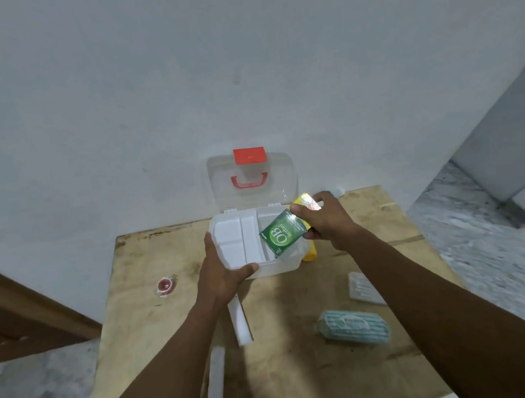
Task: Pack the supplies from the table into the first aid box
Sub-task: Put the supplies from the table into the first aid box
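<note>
- Now pinching green carton (282, 232) in right hand (323, 223), tilted over open first aid box (277, 268).
- Gripping its near corner with left hand (221, 274), on desk (294, 364).

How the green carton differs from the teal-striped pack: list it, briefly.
1. The green carton is green with white lettering; the teal-striped pack is pale with teal stripes.
2. The green carton is flat-sided and sharp-edged; the teal-striped pack looks soft and rounded.
3. The right hand grips the green carton, tilted over the first aid box; the teal-striped pack lies untouched on the table.
Both are small packaged supplies.
</note>
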Tool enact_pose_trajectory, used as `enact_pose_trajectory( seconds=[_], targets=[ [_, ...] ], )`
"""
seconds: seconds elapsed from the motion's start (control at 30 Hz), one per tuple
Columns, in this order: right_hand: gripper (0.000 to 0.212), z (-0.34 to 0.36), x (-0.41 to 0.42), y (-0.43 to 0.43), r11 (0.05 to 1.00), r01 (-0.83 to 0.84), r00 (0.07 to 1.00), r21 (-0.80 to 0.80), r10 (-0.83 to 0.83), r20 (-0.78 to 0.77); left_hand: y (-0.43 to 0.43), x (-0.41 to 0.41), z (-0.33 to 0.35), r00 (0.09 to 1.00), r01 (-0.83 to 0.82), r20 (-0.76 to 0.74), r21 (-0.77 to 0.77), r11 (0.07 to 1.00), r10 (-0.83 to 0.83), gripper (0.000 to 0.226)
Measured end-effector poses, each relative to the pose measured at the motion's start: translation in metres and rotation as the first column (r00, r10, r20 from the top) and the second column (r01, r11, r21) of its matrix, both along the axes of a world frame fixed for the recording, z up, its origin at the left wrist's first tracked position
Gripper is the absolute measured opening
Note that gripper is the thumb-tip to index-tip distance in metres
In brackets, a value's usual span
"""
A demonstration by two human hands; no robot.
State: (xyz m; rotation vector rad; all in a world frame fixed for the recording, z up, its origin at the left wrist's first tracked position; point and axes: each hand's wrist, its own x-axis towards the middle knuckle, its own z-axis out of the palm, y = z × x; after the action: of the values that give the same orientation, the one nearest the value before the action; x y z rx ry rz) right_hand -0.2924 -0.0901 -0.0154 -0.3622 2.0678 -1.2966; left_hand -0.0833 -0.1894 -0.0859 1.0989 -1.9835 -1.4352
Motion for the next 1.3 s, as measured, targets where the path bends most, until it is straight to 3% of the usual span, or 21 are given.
enact_pose_trajectory(
  seconds=[0.27, 0.4, 0.5, 0.7, 0.83, 0.9, 1.0, 1.3],
  targets=[
    [0.031, -0.008, -0.01, 0.007, 0.988, -0.127, 0.989, -0.084, 0.133, 0.063, -0.001, -0.002, 0.0, 1.0, -0.01, 0.011, 0.002, 1.0, 0.01, 0.095],
    [0.062, -0.01, -0.016, 0.014, 0.978, -0.182, 0.974, -0.1, 0.193, 0.12, 0.001, -0.003, 0.0, 1.0, -0.003, 0.018, -0.007, 1.0, 0.004, 0.095],
    [0.076, -0.008, -0.019, 0.021, 0.947, -0.321, 0.946, -0.004, 0.321, -0.051, 0.0, -0.003, 0.0, 1.0, 0.003, 0.022, -0.017, 1.0, -0.002, 0.097],
    [0.071, 0.007, -0.025, 0.032, 0.853, -0.394, 0.798, 0.343, 0.502, -0.332, -0.002, -0.004, -0.004, 0.999, -0.002, 0.033, -0.024, 1.0, 0.003, 0.097],
    [0.074, 0.012, -0.035, 0.028, 0.699, -0.319, 0.508, 0.641, 0.696, -0.507, -0.002, -0.005, -0.005, 0.999, 0.001, 0.035, -0.041, 0.999, 0.0, 0.096],
    [0.074, 0.012, -0.038, 0.024, 0.659, -0.316, 0.436, 0.682, 0.74, -0.513, -0.001, -0.005, -0.006, 0.999, -0.004, 0.039, -0.041, 0.999, 0.005, 0.097],
    [0.068, 0.016, -0.035, 0.015, 0.632, -0.329, 0.364, 0.702, 0.771, -0.523, -0.001, -0.004, -0.005, 0.999, -0.009, 0.036, -0.029, 1.0, 0.01, 0.098],
    [0.064, 0.023, -0.013, -0.037, 0.492, -0.273, 0.319, 0.827, 0.857, -0.404, 0.001, -0.004, 0.002, 1.0, 0.008, 0.021, -0.037, 0.999, -0.007, 0.098]
  ],
)
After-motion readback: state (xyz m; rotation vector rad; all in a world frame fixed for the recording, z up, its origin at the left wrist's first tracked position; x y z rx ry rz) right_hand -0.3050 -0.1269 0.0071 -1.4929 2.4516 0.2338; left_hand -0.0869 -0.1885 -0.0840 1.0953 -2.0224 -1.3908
